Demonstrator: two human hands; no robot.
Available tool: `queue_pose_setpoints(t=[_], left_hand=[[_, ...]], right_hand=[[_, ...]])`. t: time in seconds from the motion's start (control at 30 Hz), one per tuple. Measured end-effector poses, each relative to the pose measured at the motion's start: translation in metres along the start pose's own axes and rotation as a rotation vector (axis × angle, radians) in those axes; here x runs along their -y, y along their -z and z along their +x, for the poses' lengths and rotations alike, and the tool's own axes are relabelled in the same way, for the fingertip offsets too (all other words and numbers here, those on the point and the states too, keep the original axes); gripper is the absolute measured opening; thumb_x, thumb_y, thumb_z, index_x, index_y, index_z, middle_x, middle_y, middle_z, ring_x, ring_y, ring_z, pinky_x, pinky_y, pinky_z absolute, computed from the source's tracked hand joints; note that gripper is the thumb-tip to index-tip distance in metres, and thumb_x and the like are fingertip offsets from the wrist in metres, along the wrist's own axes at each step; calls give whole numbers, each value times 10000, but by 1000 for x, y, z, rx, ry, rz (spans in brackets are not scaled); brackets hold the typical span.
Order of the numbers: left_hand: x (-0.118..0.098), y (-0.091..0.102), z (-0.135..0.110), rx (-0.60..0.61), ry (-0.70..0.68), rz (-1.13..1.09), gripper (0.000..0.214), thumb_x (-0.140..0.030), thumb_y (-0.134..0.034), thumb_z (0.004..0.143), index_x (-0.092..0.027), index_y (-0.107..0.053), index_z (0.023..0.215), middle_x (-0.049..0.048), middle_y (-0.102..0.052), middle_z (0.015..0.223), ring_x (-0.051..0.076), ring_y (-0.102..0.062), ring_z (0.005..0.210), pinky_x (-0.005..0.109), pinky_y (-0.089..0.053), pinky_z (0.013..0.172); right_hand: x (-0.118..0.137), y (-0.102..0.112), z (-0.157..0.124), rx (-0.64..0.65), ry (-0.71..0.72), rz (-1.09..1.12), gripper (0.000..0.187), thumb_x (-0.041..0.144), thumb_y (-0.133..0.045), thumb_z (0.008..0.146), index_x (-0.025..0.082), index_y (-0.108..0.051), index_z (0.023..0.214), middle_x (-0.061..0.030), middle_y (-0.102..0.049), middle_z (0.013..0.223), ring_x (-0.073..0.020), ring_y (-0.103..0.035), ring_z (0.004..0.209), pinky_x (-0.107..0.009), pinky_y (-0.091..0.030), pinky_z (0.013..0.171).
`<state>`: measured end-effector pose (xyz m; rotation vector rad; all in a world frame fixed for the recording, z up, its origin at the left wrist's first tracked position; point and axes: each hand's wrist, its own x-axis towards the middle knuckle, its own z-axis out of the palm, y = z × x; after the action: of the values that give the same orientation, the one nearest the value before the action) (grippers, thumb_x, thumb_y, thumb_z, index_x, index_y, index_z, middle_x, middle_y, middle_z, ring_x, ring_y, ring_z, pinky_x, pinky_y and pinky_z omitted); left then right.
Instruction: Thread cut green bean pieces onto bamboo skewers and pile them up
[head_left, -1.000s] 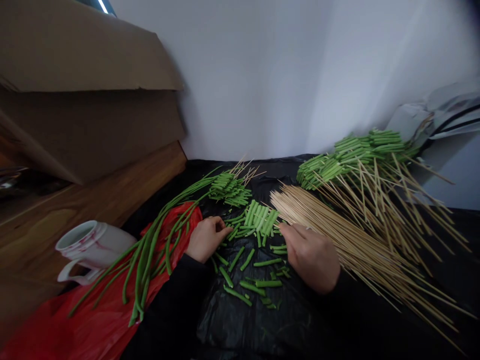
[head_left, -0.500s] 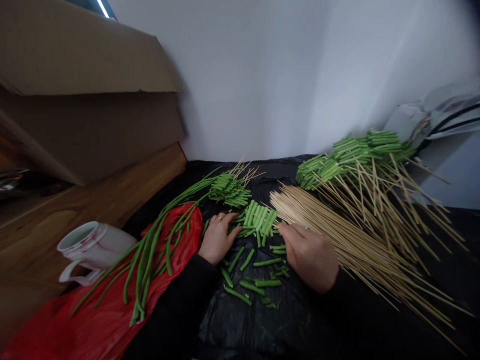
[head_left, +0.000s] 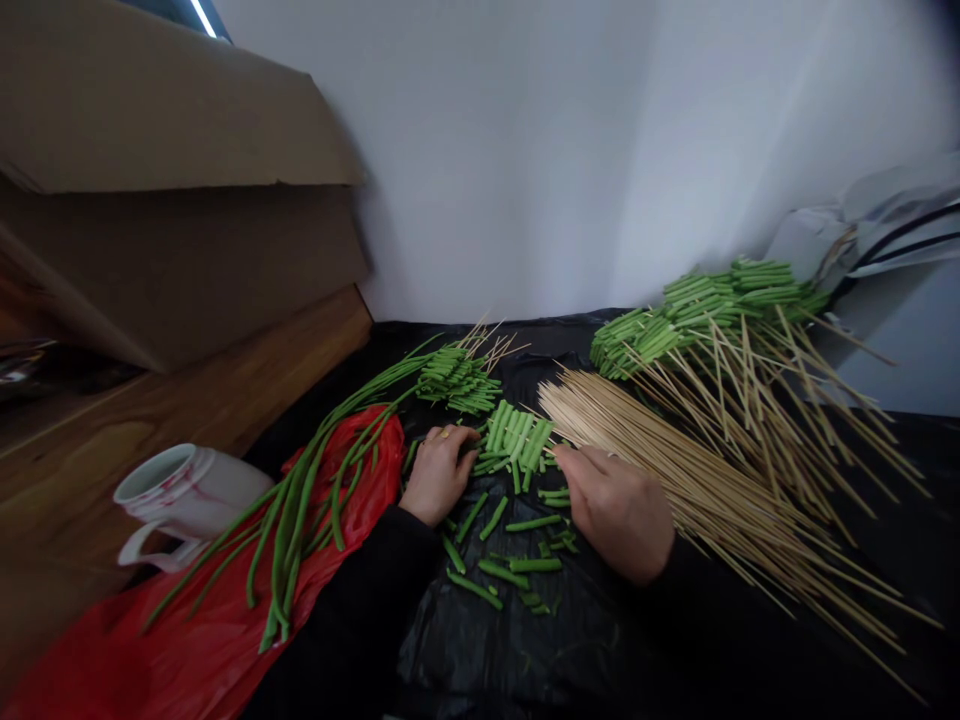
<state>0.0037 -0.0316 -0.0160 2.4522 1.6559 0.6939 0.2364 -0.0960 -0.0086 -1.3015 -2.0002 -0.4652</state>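
Right hand (head_left: 619,512) holding skewered beans (head_left: 519,436) — mug (head_left: 217,492) red-streaked.

Straight beyond your grip, a plain pale wall (head_left: 510,180) rises, with soft, uneven vertical shading across it. Beneath and around your grip, creased black sheeting (head_left: 510,670) covers the surface and runs back to the wall. To the left of your grip you have bare brown wood (head_left: 300,345) with visible grain, and a large cardboard box (head_left: 180,110) on it. Higher still on that side, a thin bright strip of light (head_left: 202,18) shows. Far right of your grip stands something pale and boxy (head_left: 900,345), its kind unclear.
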Motion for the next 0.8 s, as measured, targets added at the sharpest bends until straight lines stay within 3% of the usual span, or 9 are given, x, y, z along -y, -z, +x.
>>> queue_pose_setpoints(t=[0.37, 0.53, 0.63, 0.8], left_hand=[[-3, 4, 2, -36, 27, -110, 56, -199, -614, 783, -197, -648, 828, 44, -681, 863, 232, -560, 887, 358, -422, 826], [-3, 9, 2, -227, 98, -231, 193, -246, -608, 813, -198, -691, 981, 59, -707, 923, 229, -585, 916, 359, -430, 837], [-4, 10, 3, -281, 176, -487, 206, -307, -635, 803, -179, -720, 941, 75, -715, 948, 218, -619, 901, 352, -445, 847], [-12, 10, 3, -134, 476, -1164, 338, -365, -774, 666, -149, -723, 921, 77, -739, 899, 199, -653, 845, 333, -477, 813]], right_hand=[[0, 0, 0, 13, 7, 14, 252, 130, -421, 903, 171, -653, 995, -9, -602, 717, -137, -509, 609, -298, -269, 569], [0, 0, -1, 25, 1, 6, 235, 136, -442, 899, 169, -656, 990, -17, -608, 723, -141, -505, 606, -301, -263, 569], [0, -1, -1, 42, 5, 16, 238, 133, -443, 897, 170, -654, 1001, -18, -611, 727, -138, -497, 595, -300, -261, 569], [3, -1, -3, 68, 8, 56, 256, 118, -431, 893, 166, -649, 1020, -15, -614, 730, -131, -506, 607, -296, -262, 569]])
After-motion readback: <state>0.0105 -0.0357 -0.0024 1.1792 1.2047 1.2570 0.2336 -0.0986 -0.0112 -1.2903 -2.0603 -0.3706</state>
